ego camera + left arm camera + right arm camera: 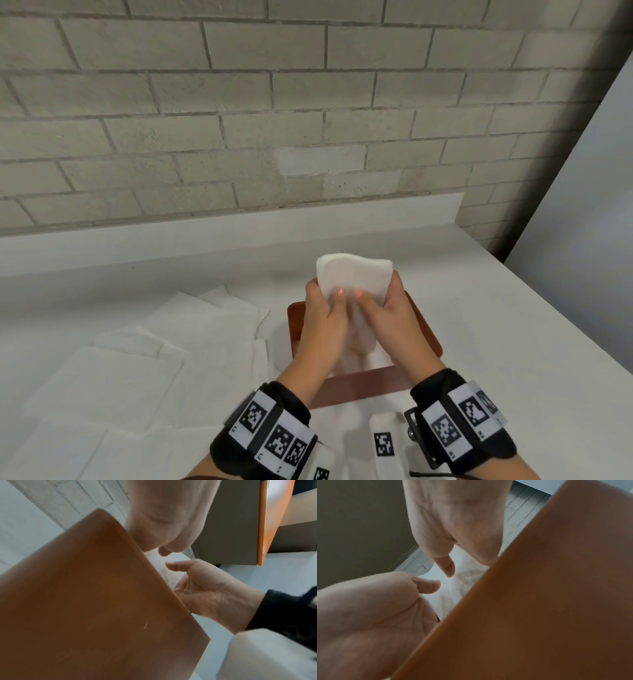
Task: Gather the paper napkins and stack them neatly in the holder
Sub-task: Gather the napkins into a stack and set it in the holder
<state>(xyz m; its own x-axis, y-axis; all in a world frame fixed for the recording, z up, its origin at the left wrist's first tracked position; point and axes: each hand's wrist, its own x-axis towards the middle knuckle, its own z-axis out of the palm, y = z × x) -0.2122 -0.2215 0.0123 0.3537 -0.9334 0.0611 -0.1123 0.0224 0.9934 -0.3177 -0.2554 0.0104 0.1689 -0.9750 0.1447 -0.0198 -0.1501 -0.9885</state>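
In the head view a thick stack of white paper napkins [356, 274] stands on edge between my hands, its lower part down inside the brown holder [426, 334]. My left hand [325, 299] grips the stack's left side and my right hand [380, 299] grips its right side, both thumbs pressed on the near face. The left wrist view shows the holder's wall [85, 601], a strip of the napkins [169, 573] and my right hand [205, 588]. In the right wrist view the napkins [462, 586] show between both hands, beside the holder wall [539, 601]. The stack's bottom edge is hidden.
Several loose napkins [137, 359] lie spread and overlapping on the white counter [496, 342], left of the holder. A brick wall [274, 120] rises behind a low white upstand. The counter's right edge runs diagonally at the far right.
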